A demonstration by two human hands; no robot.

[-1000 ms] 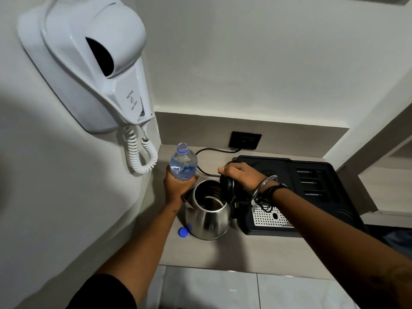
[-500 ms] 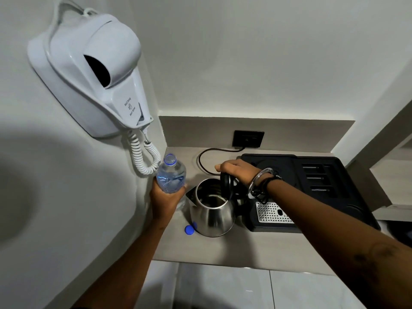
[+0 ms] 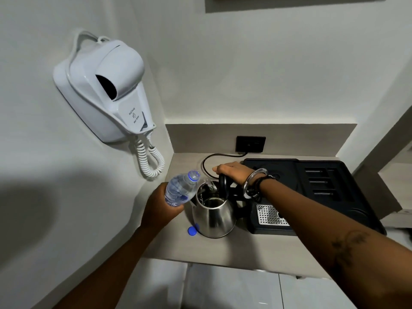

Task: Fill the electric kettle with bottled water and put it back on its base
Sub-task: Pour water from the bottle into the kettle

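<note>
The left hand [image 3: 163, 205], gripping the bottle [image 3: 181, 188], now upright no longer, is tipping water into the kettle [image 3: 214, 214] beside it while the right hand [image 3: 231, 175] is holding the lid [image 3: 223, 185] open, so filling is beginning.

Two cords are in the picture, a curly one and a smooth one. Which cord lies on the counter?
The thin black cord. It runs from the wall socket and curves across the counter. The white curly cord hangs from the hair dryer on the wall.

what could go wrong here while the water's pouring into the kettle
1. The tilted bottle has its mouth near the rim of the kettle; the stream may miss and wet the counter.
2. Spilled water could run toward the power cord.
3. The blue cap lies loose by the kettle and may get knocked off.
</note>
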